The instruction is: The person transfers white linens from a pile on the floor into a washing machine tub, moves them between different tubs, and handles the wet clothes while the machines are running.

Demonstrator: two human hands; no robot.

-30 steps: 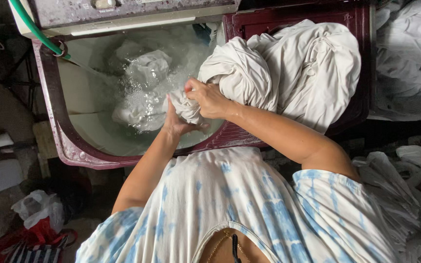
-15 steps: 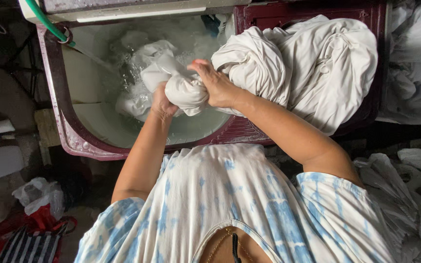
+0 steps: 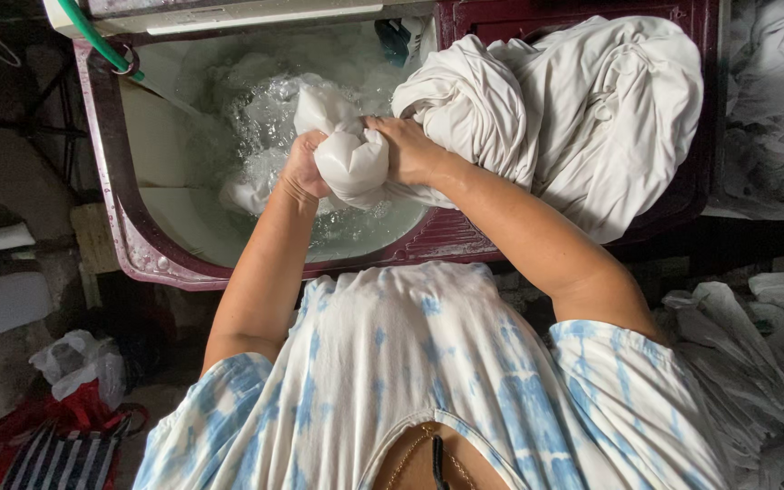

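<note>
We grip a bunched wad of white cloth above the water-filled tub, our left hand and right hand both closed tight on it. Soaked, it likely handles heavy, limp and slippery, so we judge the twisted neck the surest hold, beside the wrung pile.

White cloth, maroon tub, green hose
</note>
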